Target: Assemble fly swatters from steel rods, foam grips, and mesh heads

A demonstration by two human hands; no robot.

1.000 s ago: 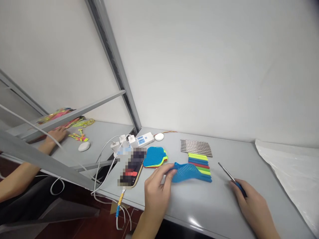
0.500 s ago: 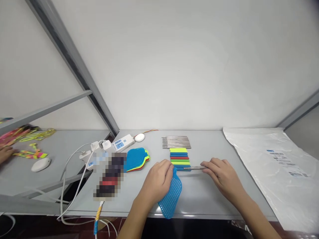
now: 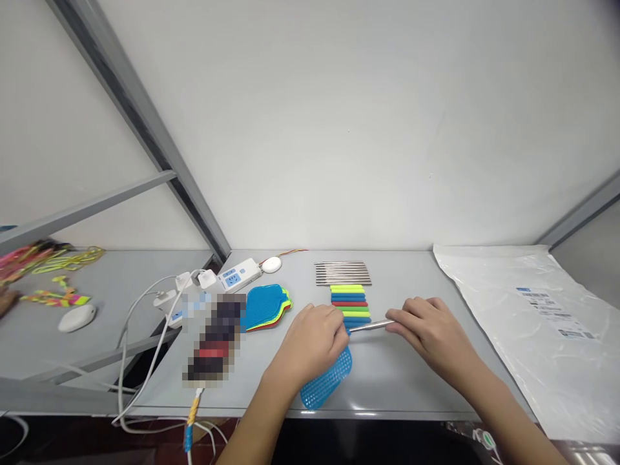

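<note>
My left hand [image 3: 314, 339] grips a blue perforated fly swatter head [image 3: 325, 385] by its neck, its mesh hanging over the table's front. In my right hand [image 3: 429, 332] is a metal rod [image 3: 371, 326], held between thumb and fingers; its grip end is hidden by the hand. The rod's tip meets the neck at my left fingers, but I cannot tell how far inside it is. Behind my hands lies a row of coloured handle grips [image 3: 349, 303], with several bare metal rods [image 3: 343, 273] beyond. Left of them sits a stack of blue, yellow and red swatter heads [image 3: 265, 306].
A pixelated phone [image 3: 213, 345] and a power strip [image 3: 239, 276] with plugs and white cables occupy the left side. A white plastic mailer [image 3: 533, 361] covers the right. Past the metal frame [image 3: 135, 129], another person's hand [image 3: 7, 299] is near coloured straps.
My view has swung to the right. My hands have come together, bringing the rod's tip to the swatter head's neck. The mesh has turned from raised sideways to hanging down.
</note>
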